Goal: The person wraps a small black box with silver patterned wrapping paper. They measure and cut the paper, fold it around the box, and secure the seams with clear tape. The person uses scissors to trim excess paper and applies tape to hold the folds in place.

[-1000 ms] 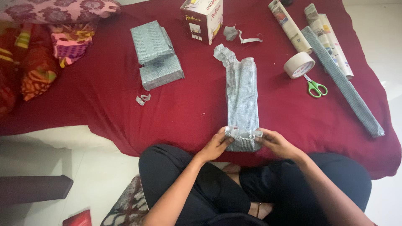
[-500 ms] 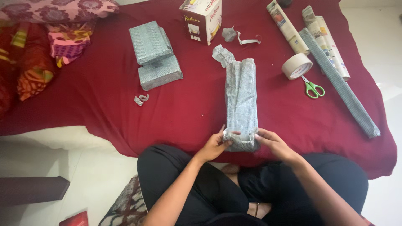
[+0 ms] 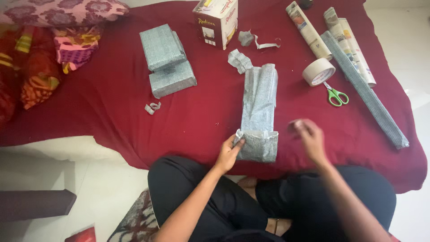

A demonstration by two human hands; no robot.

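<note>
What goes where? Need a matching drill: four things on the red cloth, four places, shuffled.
Things:
1. tape roll
2. scissors
3. printed box
4. long parcel

Places:
A. under the left hand at its near end
B. far edge of the red cloth, upright
C. just beyond the scissors, beside the paper rolls
D. green handles, just nearer than the tape roll

Pairs: 1-C, 2-D, 3-B, 4-A

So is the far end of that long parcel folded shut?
No: the long parcel is open there, loose paper flaring past its top; only the left hand touches it.
</note>
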